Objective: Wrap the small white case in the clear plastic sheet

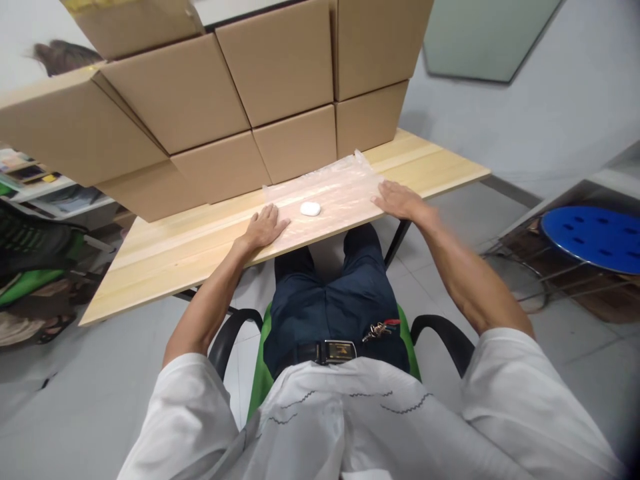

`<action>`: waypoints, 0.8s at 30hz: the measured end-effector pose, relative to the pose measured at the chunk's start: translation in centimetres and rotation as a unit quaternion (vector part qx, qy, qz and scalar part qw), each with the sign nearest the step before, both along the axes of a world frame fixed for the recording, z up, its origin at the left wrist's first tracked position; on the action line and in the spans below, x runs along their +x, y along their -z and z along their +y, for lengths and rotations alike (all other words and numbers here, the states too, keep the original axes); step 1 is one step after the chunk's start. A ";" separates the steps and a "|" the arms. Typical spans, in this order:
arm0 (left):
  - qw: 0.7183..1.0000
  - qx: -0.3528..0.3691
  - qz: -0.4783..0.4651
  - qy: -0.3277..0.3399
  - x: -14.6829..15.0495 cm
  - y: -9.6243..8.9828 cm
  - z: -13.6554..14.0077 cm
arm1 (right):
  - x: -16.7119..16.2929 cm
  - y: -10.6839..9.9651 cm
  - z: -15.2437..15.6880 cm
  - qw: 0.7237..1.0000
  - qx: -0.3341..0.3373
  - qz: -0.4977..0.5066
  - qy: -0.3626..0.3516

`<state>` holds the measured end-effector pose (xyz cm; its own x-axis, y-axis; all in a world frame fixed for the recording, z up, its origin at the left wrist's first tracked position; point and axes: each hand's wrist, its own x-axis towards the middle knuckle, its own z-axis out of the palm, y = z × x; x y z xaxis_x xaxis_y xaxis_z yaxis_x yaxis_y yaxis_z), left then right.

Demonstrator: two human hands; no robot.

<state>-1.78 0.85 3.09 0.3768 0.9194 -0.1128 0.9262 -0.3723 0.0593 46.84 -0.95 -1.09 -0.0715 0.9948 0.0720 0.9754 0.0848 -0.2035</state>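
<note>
A sheet of clear plastic wrap (337, 190), possibly bubble wrap, lies spread on the wooden table (175, 253) in front of me. On it rests a small white rounded object (311, 209), whose kind I cannot make out. My left hand (265, 228) lies flat at the sheet's left edge, fingers stretched out and thumb apart. At the sheet's right edge, near the table's front, my right hand (397, 199) presses down with its fingers extended. Neither hand grips anything, and the white object sits between them, touched by neither.
Cardboard boxes (275, 60) form a stacked wall along the table's back. A blue round stool (595, 237) stands at the right. To the left is a chair (37, 247) with a green seat, beside shelves (60, 197). Part of another person's head (63, 57) shows behind the boxes.
</note>
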 end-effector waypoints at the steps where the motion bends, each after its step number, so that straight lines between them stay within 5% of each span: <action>1: 1.000 0.001 -0.003 -0.002 0.0 0.0 0.0 | -0.2 -0.1 -0.2 1.000 0.003 -0.005 0.007; 5: 1.000 -0.001 -0.016 -0.012 -0.2 -0.1 -0.2 | -1.9 -0.6 -1.8 0.999 0.046 -0.014 0.011; 9: 0.999 -0.022 -0.045 -0.015 -0.2 -0.5 -0.7 | -5.7 -1.0 -2.6 0.993 0.079 0.047 -0.073; 18: 0.998 -0.035 -0.057 0.018 2.4 -0.3 -2.1 | -18.1 -1.7 -1.2 0.964 0.109 0.153 -0.188; 24: 0.998 -0.025 -0.042 0.034 2.2 -0.1 -2.9 | -21.5 -0.3 -0.3 0.962 0.094 0.153 -0.205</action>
